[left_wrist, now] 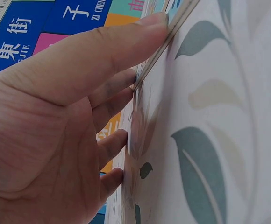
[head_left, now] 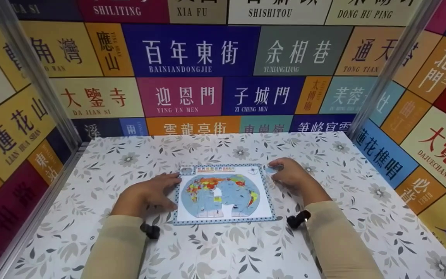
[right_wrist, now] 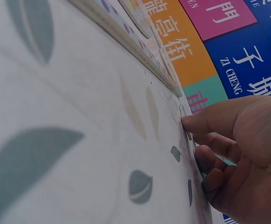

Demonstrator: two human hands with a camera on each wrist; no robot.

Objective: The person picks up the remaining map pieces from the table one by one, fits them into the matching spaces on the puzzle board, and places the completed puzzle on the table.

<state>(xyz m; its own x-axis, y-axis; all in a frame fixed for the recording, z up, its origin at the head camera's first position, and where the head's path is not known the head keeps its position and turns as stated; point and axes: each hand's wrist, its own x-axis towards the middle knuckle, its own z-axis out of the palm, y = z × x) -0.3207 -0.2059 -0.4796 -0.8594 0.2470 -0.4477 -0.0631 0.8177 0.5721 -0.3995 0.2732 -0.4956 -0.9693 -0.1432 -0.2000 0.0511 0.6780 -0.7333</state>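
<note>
The right hand (head_left: 290, 175) pinches a small flat piece (head_left: 270, 170) just beside the map puzzle (head_left: 236, 193), midway between the side edges of the counter (head_left: 215, 252); the left hand (head_left: 151, 193), fingers loose, touches the puzzle. Leafy print covers the counter; metal posts (head_left: 395, 58) rise at its far corners, joining bright sign-covered walls (head_left: 188, 50).

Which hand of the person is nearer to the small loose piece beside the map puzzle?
The right hand: it pinches the small piece beside the puzzle board, while the left hand is at the board's opposite, left edge.
</note>
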